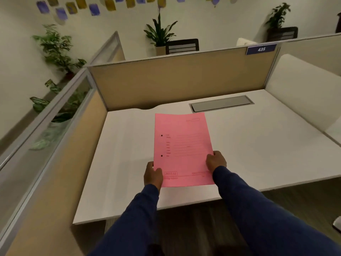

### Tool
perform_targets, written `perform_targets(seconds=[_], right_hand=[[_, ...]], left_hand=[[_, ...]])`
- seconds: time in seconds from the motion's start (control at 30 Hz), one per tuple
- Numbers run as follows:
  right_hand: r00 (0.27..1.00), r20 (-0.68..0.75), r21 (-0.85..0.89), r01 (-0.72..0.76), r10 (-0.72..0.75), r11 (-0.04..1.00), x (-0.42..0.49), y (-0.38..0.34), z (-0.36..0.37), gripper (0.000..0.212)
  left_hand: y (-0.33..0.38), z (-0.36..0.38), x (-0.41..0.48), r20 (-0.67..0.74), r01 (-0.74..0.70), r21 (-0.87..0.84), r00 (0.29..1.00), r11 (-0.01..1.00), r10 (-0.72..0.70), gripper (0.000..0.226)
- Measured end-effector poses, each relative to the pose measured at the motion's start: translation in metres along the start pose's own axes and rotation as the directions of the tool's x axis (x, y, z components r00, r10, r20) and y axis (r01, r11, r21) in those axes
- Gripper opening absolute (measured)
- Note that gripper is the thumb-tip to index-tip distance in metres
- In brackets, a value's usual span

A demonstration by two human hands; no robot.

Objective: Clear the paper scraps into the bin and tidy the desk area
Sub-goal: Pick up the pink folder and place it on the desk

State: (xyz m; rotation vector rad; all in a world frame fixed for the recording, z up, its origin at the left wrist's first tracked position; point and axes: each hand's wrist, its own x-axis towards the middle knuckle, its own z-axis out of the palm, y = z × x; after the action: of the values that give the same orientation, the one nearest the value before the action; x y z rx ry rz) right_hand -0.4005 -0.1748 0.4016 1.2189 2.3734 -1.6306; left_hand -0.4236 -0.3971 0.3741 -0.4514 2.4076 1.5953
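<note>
A pink printed sheet (181, 145) with two punch holes on its left side is held flat just above the white desk (258, 145), near the desk's front middle. My left hand (152, 174) grips its lower left edge, thumb on top. My right hand (215, 160) grips its lower right edge. Both arms wear dark blue sleeves. No bin and no loose scraps show in this view.
A grey cable hatch (221, 103) is set into the desk's back. Tan partition panels (175, 80) close the back and left, and a white divider (302, 85) stands on the right. Potted plants (160, 32) stand beyond. A chair base (337, 223) shows at far right.
</note>
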Motion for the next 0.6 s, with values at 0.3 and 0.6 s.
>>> perform_targets(seconds=[0.3, 0.6], right_hand=[[0.998, 0.051, -0.045, 0.035, -0.032, 0.998, 0.067, -0.035, 0.006, 0.036], [0.997, 0.075, -0.088, 0.015, -0.008, 0.996, 0.155, -0.077, 0.042, 0.034]], left_hand=[[0.029, 0.029, 0.053, -0.051, 0.044, -0.042, 0.998, 0.998, -0.046, 0.023], [0.05, 0.054, 0.146, -0.051, 0.09, -0.054, 0.994, 0.994, -0.093, 0.017]])
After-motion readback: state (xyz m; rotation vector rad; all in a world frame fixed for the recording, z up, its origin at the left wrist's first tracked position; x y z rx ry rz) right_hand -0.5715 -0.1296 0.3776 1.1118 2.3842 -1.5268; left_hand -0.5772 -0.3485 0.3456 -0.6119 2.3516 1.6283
